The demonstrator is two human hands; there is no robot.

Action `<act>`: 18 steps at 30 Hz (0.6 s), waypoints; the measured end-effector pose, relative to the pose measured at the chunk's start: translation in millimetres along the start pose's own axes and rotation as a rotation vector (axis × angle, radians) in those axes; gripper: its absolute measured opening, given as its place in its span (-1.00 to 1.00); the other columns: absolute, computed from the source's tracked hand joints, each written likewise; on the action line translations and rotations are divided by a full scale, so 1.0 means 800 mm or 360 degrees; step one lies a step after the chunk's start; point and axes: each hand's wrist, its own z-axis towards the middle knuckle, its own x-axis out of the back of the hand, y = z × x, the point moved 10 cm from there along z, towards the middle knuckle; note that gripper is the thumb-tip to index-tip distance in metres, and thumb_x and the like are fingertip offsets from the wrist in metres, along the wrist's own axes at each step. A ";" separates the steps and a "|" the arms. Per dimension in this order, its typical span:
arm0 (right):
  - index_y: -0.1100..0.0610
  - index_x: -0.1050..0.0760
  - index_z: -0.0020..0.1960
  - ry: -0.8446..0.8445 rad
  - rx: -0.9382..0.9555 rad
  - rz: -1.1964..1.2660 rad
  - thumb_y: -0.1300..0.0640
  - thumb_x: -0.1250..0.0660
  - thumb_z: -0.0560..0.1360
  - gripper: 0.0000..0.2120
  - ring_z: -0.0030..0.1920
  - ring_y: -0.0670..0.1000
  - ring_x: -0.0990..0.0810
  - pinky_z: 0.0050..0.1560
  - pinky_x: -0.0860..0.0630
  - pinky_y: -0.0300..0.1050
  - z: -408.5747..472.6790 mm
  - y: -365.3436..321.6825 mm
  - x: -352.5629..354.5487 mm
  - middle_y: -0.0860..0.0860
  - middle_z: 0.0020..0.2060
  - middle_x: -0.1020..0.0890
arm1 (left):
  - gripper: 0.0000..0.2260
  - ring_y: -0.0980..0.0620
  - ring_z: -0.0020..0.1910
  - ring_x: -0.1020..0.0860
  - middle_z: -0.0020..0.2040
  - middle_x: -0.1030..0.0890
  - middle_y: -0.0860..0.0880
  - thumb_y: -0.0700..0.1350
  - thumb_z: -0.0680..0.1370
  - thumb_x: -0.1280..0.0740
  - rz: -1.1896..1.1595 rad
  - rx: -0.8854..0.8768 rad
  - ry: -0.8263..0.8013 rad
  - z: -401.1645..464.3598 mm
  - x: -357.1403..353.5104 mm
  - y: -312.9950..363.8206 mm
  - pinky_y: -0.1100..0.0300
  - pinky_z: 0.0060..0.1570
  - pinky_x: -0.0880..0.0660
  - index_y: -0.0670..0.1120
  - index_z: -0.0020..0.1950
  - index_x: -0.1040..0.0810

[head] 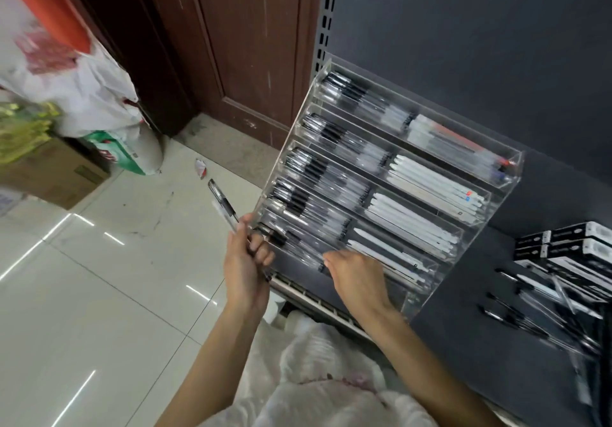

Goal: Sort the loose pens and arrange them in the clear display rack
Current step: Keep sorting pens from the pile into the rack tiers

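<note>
Left hand fingers grip pens beside rack edge; right hand fingers curled, hidden inside bottom tier.

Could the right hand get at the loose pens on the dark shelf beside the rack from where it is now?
Probably yes: the right hand is at the rack's lowest tier, and nothing stands between it and the loose pens lying uncovered to its right.

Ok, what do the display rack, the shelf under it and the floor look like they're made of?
Display rack: clear rigid plastic, probably acrylic; the pens show through its walls and the edges catch light.
Shelf: dark matte surface, likely painted metal, since a slotted grey metal upright stands behind it; not certain.
Floor: glossy pale tiles, likely ceramic; grout lines and sharp light reflections show.
</note>
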 end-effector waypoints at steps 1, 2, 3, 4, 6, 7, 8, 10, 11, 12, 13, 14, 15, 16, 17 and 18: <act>0.08 -0.61 -0.34 -0.0011 0.0004 -0.0080 0.16 -0.62 0.18 -0.81 -0.57 -0.09 -0.54 -0.58 -0.22 -0.38 0.007 -0.005 -0.004 -0.05 -0.54 -0.58 | -0.79 0.20 -0.55 -0.14 -0.46 -0.19 0.11 -0.07 0.67 -0.05 0.0005 -0.0001 -0.0007 -0.002 0.003 -0.001 0.38 -0.59 -0.17 -0.05 -0.02 -0.44; 0.08 -0.61 -0.34 -0.0010 0.0023 -0.0141 0.15 -0.63 0.16 -0.79 -0.58 -0.08 -0.54 -0.60 -0.22 -0.38 0.013 -0.012 -0.008 -0.04 -0.55 -0.57 | -0.79 0.20 -0.56 -0.15 -0.46 -0.20 0.11 -0.08 0.67 -0.04 0.0017 -0.0003 -0.0011 -0.004 0.007 0.000 0.37 -0.59 -0.19 -0.04 -0.02 -0.44; 0.08 -0.61 -0.34 -0.0008 0.0036 -0.0181 0.14 -0.64 0.16 -0.79 -0.59 -0.08 -0.54 -0.61 -0.24 -0.37 0.019 -0.016 -0.011 -0.03 -0.56 -0.57 | -0.80 0.20 -0.56 -0.16 -0.46 -0.22 0.10 -0.08 0.67 -0.05 0.0039 -0.0004 -0.0010 -0.006 0.010 0.002 0.37 -0.58 -0.20 -0.05 -0.02 -0.43; 0.08 -0.62 -0.32 -0.0013 0.0051 -0.0216 0.13 -0.64 0.16 -0.79 -0.59 -0.08 -0.54 -0.62 -0.25 -0.37 0.023 -0.019 -0.014 -0.03 -0.56 -0.57 | -0.81 0.19 -0.55 -0.18 -0.45 -0.25 0.10 -0.09 0.67 -0.05 0.0077 -0.0001 -0.0008 -0.008 0.013 0.003 0.36 -0.58 -0.22 -0.05 -0.02 -0.43; 0.08 -0.63 -0.31 -0.0039 0.0085 -0.0307 0.14 -0.64 0.15 -0.78 -0.59 -0.09 -0.53 -0.62 -0.23 -0.37 0.028 -0.025 -0.018 -0.04 -0.55 -0.57 | -0.81 0.17 -0.53 -0.26 -0.43 -0.35 0.09 -0.10 0.66 -0.06 0.0163 0.0012 -0.0018 -0.010 0.017 0.004 0.35 -0.53 -0.29 -0.06 -0.02 -0.45; 0.08 -0.62 -0.32 -0.0037 0.0101 -0.0348 0.15 -0.64 0.13 -0.78 -0.60 -0.10 -0.52 -0.61 -0.22 -0.37 0.029 -0.028 -0.018 -0.04 -0.56 -0.57 | -0.80 0.16 -0.51 -0.30 -0.41 -0.39 0.08 -0.11 0.66 -0.06 0.0194 0.0016 -0.0031 -0.012 0.017 0.003 0.34 -0.50 -0.32 -0.07 -0.02 -0.46; 0.07 -0.61 -0.35 -0.0025 0.0120 -0.0370 0.16 -0.64 0.11 -0.77 -0.60 -0.10 -0.51 -0.61 -0.22 -0.37 0.029 -0.031 -0.017 -0.04 -0.56 -0.56 | -0.80 0.16 -0.48 -0.35 -0.39 -0.43 0.08 -0.11 0.66 -0.07 0.0209 0.0022 -0.0041 -0.013 0.017 0.003 0.34 -0.47 -0.37 -0.08 -0.02 -0.47; 0.07 -0.61 -0.37 0.0005 0.0147 -0.0394 0.17 -0.63 0.10 -0.79 -0.60 -0.10 -0.51 -0.61 -0.27 -0.36 0.029 -0.037 -0.016 -0.04 -0.55 -0.57 | -0.80 0.16 -0.41 -0.44 -0.34 -0.50 0.06 -0.12 0.65 -0.09 0.0213 0.0035 -0.0031 -0.014 0.017 -0.001 0.32 -0.38 -0.44 -0.10 -0.01 -0.49; 0.06 -0.63 -0.35 0.0028 0.0147 -0.0388 0.17 -0.62 0.12 -0.80 -0.58 -0.10 -0.53 -0.61 -0.30 -0.35 0.028 -0.037 -0.015 -0.04 -0.54 -0.58 | -0.80 0.16 -0.38 -0.47 -0.32 -0.53 0.05 -0.13 0.65 -0.11 0.0211 0.0039 -0.0021 -0.014 0.017 -0.002 0.31 -0.33 -0.46 -0.11 -0.01 -0.51; 0.07 -0.64 -0.30 0.0053 0.0138 -0.0357 0.17 -0.62 0.16 -0.81 -0.55 -0.09 -0.55 -0.59 -0.34 -0.34 0.026 -0.036 -0.015 -0.04 -0.51 -0.60 | -0.81 0.15 -0.35 -0.50 -0.30 -0.56 0.04 -0.13 0.64 -0.13 0.0211 0.0042 -0.0022 -0.015 0.015 -0.004 0.31 -0.30 -0.48 -0.12 0.00 -0.53; 0.07 -0.65 -0.24 0.0061 0.0102 -0.0286 0.16 -0.60 0.22 -0.83 -0.51 -0.08 -0.58 -0.57 -0.39 -0.32 0.024 -0.034 -0.013 -0.03 -0.46 -0.63 | -0.81 0.15 -0.32 -0.52 -0.27 -0.59 0.04 -0.13 0.64 -0.14 0.0215 0.0055 -0.0034 -0.016 0.013 -0.007 0.31 -0.27 -0.50 -0.12 0.00 -0.54; 0.08 -0.65 -0.16 0.0083 0.0050 -0.0179 0.15 -0.55 0.30 -0.86 -0.45 -0.07 -0.61 -0.53 -0.45 -0.28 0.021 -0.029 -0.009 -0.02 -0.39 -0.66 | -0.81 0.14 -0.29 -0.55 -0.24 -0.61 0.03 -0.14 0.64 -0.14 0.0221 0.0073 -0.0048 -0.016 0.012 -0.011 0.30 -0.23 -0.51 -0.13 0.01 -0.54; 0.09 -0.65 -0.07 0.0115 0.0003 -0.0003 0.13 -0.49 0.40 -0.88 -0.40 -0.05 -0.63 -0.49 -0.52 -0.23 0.016 -0.026 -0.003 -0.01 -0.32 -0.68 | -0.80 0.13 -0.26 -0.57 -0.22 -0.63 0.02 -0.14 0.64 -0.14 0.0231 0.0091 -0.0064 -0.017 0.010 -0.014 0.29 -0.18 -0.52 -0.13 0.02 -0.55; 0.11 -0.64 -0.01 0.0143 -0.0034 0.0240 0.11 -0.42 0.47 -0.88 -0.36 -0.04 -0.64 -0.44 -0.55 -0.18 0.011 -0.026 0.008 -0.01 -0.28 -0.69 | -0.80 0.11 -0.21 -0.58 -0.19 -0.64 0.01 -0.13 0.64 -0.13 0.0245 0.0099 -0.0079 -0.018 0.008 -0.017 0.26 -0.10 -0.52 -0.13 0.03 -0.54; 0.11 -0.63 0.01 0.0153 -0.0070 0.0517 0.09 -0.37 0.51 -0.86 -0.34 -0.06 -0.63 -0.40 -0.55 -0.17 0.006 -0.026 0.018 -0.03 -0.27 -0.69 | -0.79 0.09 -0.15 -0.59 -0.16 -0.65 0.00 -0.13 0.65 -0.12 0.0261 0.0104 -0.0095 -0.019 0.005 -0.019 0.22 -0.01 -0.51 -0.13 0.04 -0.54; 0.10 -0.62 0.01 0.0138 -0.0108 0.0760 0.07 -0.34 0.52 -0.86 -0.33 -0.09 -0.62 -0.36 -0.55 -0.20 0.001 -0.029 0.027 -0.05 -0.27 -0.68 | -0.79 0.07 -0.08 -0.59 -0.12 -0.66 -0.01 -0.12 0.65 -0.11 0.0281 0.0107 -0.0109 -0.020 0.003 -0.022 0.18 0.06 -0.49 -0.12 0.04 -0.53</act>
